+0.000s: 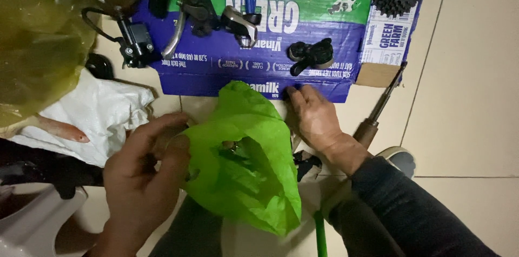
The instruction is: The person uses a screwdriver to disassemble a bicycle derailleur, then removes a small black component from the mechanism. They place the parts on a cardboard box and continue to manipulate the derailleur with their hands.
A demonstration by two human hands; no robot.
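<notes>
The floor (pixel 476 100) is laid with pale beige tiles, smooth and faintly glossy, with thin dark grout lines running across the right side. A flattened cardboard box (pixel 259 76), printed purple and green, lies spread on the tiles near the top of the view and serves as a work mat. At the left edge a white woven sack (pixel 102 111) lies crumpled on the floor, with a yellowish translucent plastic bag (pixel 38 35) above it. The light is soft and even, leaving only weak shadows on the tiles.
</notes>
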